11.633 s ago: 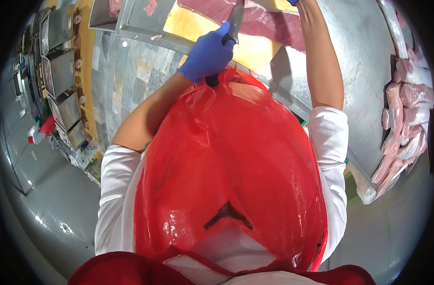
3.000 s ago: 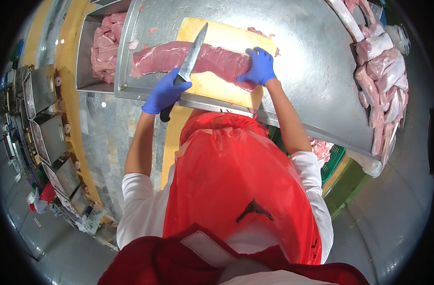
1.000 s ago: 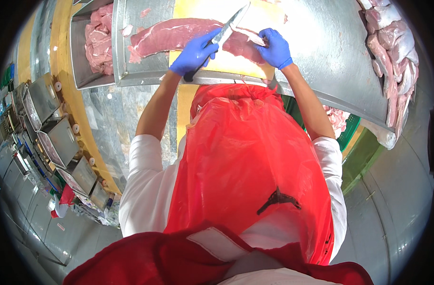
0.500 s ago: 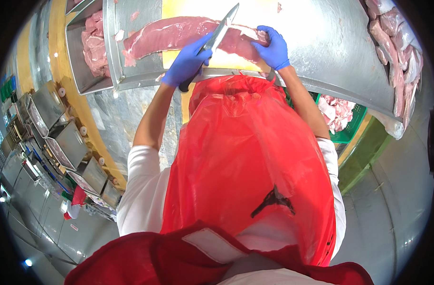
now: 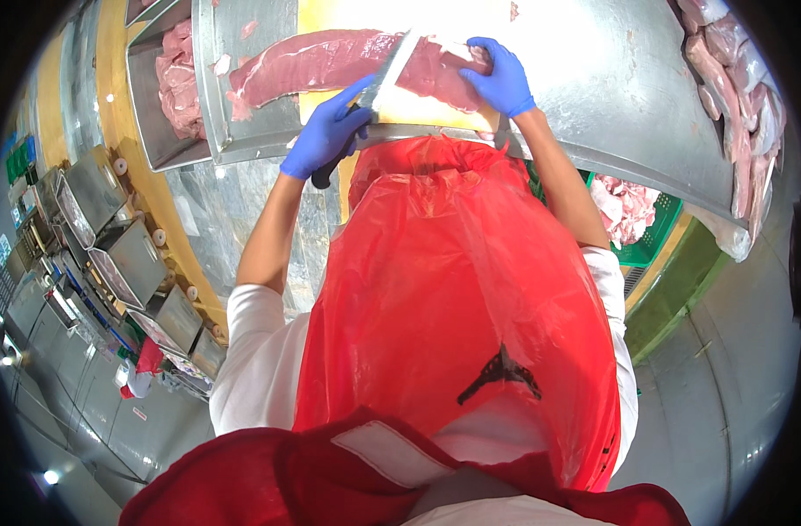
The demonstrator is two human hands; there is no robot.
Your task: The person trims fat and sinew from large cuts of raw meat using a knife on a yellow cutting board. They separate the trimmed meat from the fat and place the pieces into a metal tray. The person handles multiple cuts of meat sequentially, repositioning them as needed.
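A long slab of red meat [image 5: 317, 66] lies from left to right across the steel table and a yellow cutting board [image 5: 409, 107]. My left hand [image 5: 326, 136], in a blue glove, is closed around the black handle of a knife [image 5: 387, 74]. The blade slants away from me over the right part of the slab; whether its edge is in the meat cannot be made out. At the slab's right end my right hand [image 5: 506, 83], also blue-gloved, grips the meat between thumb and fingers.
A steel tray of meat pieces [image 5: 180, 83] adjoins the table's left side. More long cuts [image 5: 725, 105] are heaped at the far right edge. Below the table at right sits a green crate [image 5: 655, 237] with pale trimmings. Steel bins [image 5: 129, 263] line the left.
My left hand has drawn the knife back toward me and slightly left across the slab. The right hand stays at the slab's end, barely shifted.
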